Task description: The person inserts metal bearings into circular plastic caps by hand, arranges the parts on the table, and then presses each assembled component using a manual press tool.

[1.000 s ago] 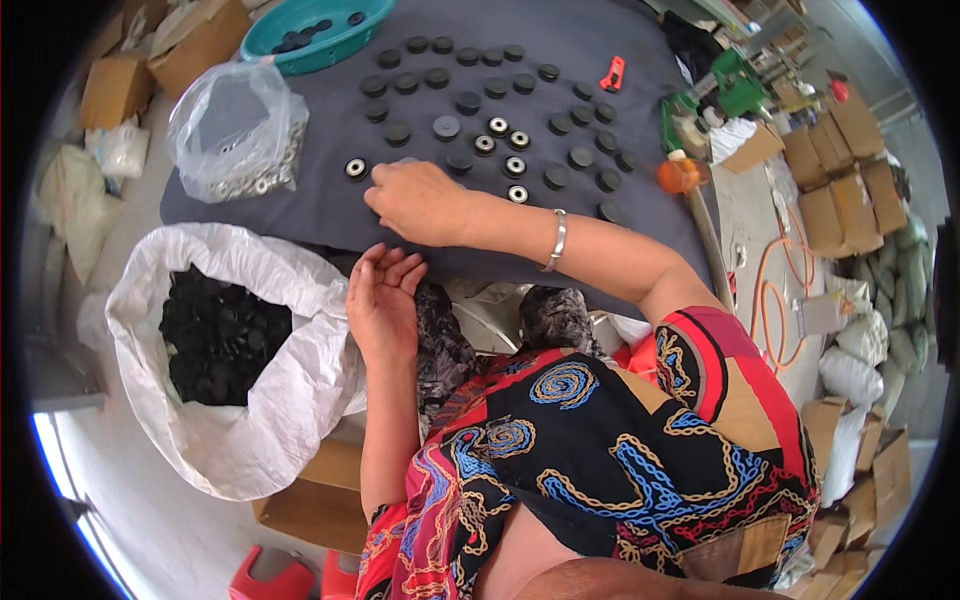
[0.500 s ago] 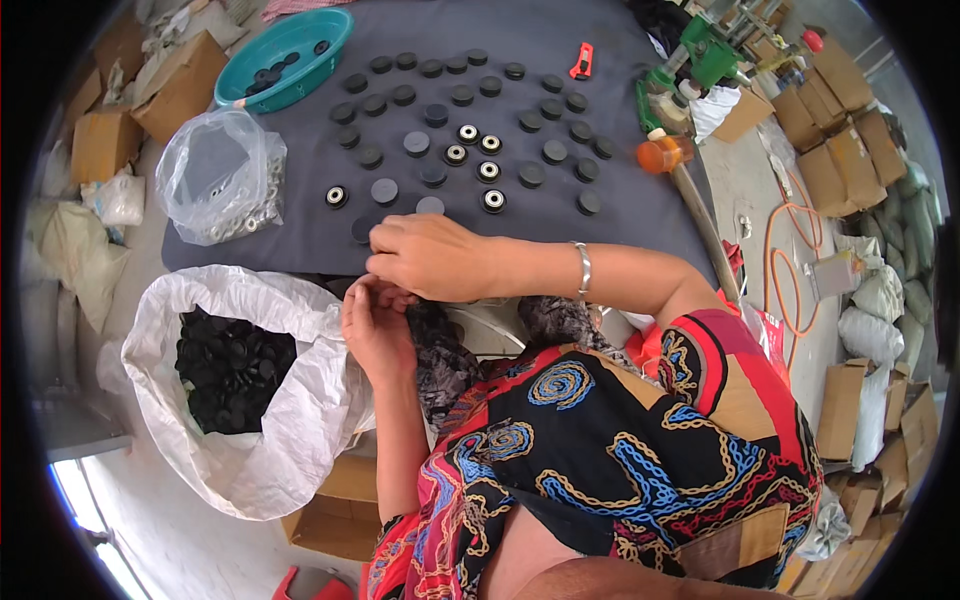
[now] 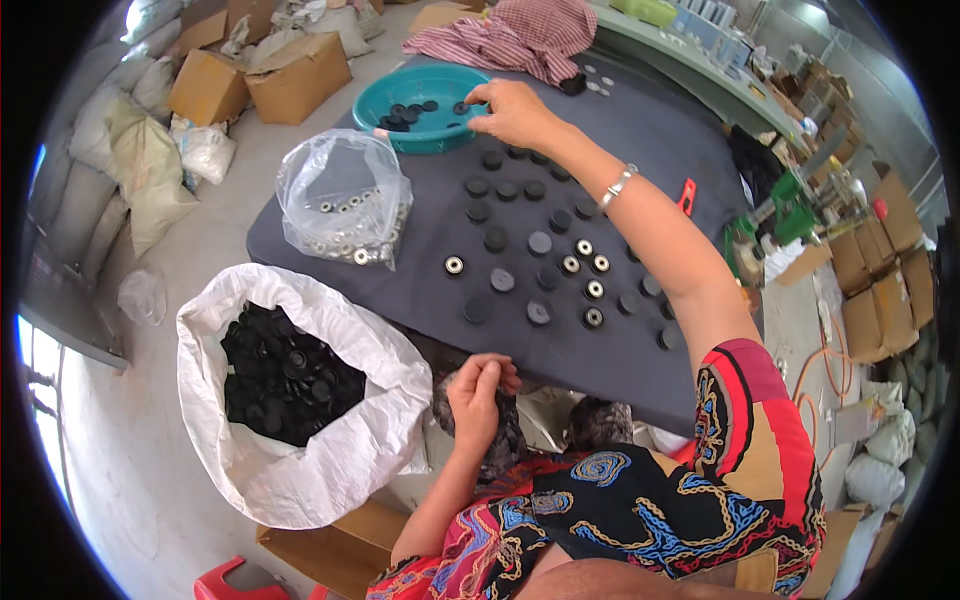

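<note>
The right forearm (image 3: 655, 235) partly covers some black discs (image 3: 557, 174). Whether the right hand (image 3: 518, 114), at the teal basin (image 3: 420, 142), grips anything is unclear; the left hand (image 3: 475, 402) hides its palm. The lower edge crops a red stool (image 3: 213, 582).

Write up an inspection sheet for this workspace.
Surface: dark grey tabletop, parts spread across it.
Job's things: black discs, some with metal rings; clear bag of rings; teal basin and white sack of discs.
Clutter: red tool, checked cloth at far end.
Hands: right hand at the basin's right rim, partly open; left hand curled, any contents hidden.
Cables: orange hose or cable on floor, right.
Surroundings: cardboard boxes, green machine.
</note>
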Action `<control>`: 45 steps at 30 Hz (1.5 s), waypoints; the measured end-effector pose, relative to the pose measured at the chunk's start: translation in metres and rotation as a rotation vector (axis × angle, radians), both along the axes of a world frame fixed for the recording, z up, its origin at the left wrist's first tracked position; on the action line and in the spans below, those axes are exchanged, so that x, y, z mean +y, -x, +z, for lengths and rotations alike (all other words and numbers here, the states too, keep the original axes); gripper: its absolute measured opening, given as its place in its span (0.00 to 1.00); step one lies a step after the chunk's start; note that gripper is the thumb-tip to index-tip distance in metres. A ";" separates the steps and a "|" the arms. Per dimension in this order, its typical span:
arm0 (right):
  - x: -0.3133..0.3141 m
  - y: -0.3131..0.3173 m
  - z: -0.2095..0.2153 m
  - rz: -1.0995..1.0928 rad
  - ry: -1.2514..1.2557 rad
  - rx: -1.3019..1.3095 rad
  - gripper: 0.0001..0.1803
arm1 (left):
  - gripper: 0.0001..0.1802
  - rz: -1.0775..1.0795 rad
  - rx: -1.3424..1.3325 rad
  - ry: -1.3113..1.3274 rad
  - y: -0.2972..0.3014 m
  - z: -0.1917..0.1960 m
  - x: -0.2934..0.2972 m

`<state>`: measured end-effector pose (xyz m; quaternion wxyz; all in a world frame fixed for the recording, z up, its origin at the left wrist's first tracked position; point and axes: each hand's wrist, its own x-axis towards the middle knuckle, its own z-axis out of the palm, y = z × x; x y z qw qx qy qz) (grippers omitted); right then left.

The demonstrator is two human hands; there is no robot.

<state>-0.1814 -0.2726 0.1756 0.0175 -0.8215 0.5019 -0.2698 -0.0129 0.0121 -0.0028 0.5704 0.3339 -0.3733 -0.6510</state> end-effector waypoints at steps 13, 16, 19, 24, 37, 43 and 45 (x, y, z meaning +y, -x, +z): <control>-0.053 -0.025 -0.083 -0.021 0.231 0.466 0.04 | 0.09 -0.070 0.032 0.023 -0.010 -0.001 -0.005; -0.008 -0.015 -0.072 0.017 0.425 0.504 0.03 | 0.08 -0.089 0.028 0.018 -0.020 0.005 -0.003; 0.018 0.007 -0.041 0.003 0.538 0.598 0.03 | 0.07 -0.041 -0.007 0.120 -0.017 0.039 -0.018; 0.046 0.030 -0.013 0.084 0.521 0.711 0.02 | 0.07 0.485 -0.380 0.603 -0.008 0.130 -0.083; 0.105 0.011 0.019 0.269 0.550 0.605 0.05 | 0.29 -0.085 -1.781 0.414 -0.025 0.191 -0.229; 0.093 -0.006 0.015 0.292 0.538 0.586 0.04 | 0.29 -0.198 -1.812 0.397 -0.045 0.192 -0.227; 0.093 -0.007 0.015 0.315 0.589 0.554 0.03 | 0.25 -0.200 -1.743 0.362 -0.043 0.194 -0.224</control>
